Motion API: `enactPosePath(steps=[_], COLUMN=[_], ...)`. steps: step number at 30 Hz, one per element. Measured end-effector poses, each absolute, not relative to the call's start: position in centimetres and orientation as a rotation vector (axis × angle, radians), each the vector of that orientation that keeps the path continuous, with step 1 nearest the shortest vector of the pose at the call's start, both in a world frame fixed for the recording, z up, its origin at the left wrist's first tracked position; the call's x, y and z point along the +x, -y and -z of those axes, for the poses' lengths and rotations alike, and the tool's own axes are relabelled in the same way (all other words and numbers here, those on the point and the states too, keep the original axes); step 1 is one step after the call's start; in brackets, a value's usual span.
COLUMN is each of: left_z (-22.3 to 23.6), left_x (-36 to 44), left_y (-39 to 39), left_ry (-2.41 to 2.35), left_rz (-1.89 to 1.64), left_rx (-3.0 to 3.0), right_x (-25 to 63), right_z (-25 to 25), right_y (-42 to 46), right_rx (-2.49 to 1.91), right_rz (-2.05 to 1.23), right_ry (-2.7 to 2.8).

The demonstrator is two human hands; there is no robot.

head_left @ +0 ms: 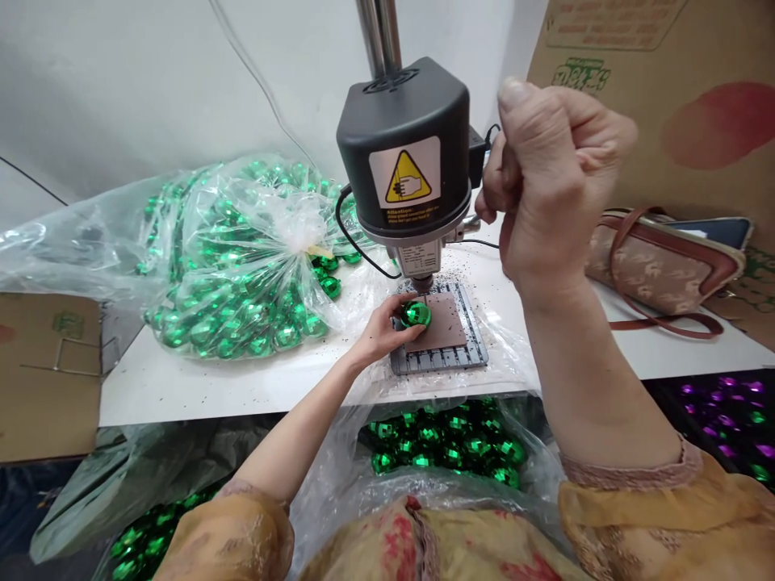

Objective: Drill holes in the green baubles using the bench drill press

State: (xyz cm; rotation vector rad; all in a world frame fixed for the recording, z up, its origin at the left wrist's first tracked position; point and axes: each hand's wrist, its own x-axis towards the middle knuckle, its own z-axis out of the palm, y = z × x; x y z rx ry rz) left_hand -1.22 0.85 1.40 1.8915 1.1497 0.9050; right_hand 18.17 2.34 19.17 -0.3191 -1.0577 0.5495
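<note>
A shiny green faceted ball (416,315) sits under the chuck of a small black drill press (404,153). My left hand (387,327) pinches this ball between thumb and fingers, steadying it on a brown square board (446,323). That board lies on the slotted grey base plate (472,355) of the press. On the machine's right side, my right hand (548,169) is raised and closed around the feed lever (466,229); the fist covers most of the lever. The thin drill bit meets or nearly meets the ball's top.
A clear plastic bag (242,266) full of green balls lies left on the white table (199,387). More green balls (448,440) lie in plastic below the table's front edge. Purple balls (726,415), a handbag (666,258) and a cardboard box (659,105) are right. Dark shavings surround the base.
</note>
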Motion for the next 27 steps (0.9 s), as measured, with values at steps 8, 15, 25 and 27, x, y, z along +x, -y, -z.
enactPosePath(steps=[8,15,25,27], left_z=[-0.8,0.3,1.4,1.4], left_x=[0.9,1.6,1.4,1.4], left_y=[-1.1,-0.3,0.0,0.1], left_ry=[-1.252,-1.257,-1.278,-1.278], left_rz=[-0.984,-1.041,-1.080,-1.089], left_rx=[2.003,1.949,1.841,1.842], right_x=[18.3,18.3,18.2,18.4], right_z=[-19.0,-18.4,-14.4,-14.0], right_y=[-2.2,-2.3,0.0,0.3], right_rx=[-0.412,-0.366,-0.453,-0.415], right_rz=[-0.483,-0.406,-0.268,-0.288], right_ry=[1.106,1.125,1.085,1.115])
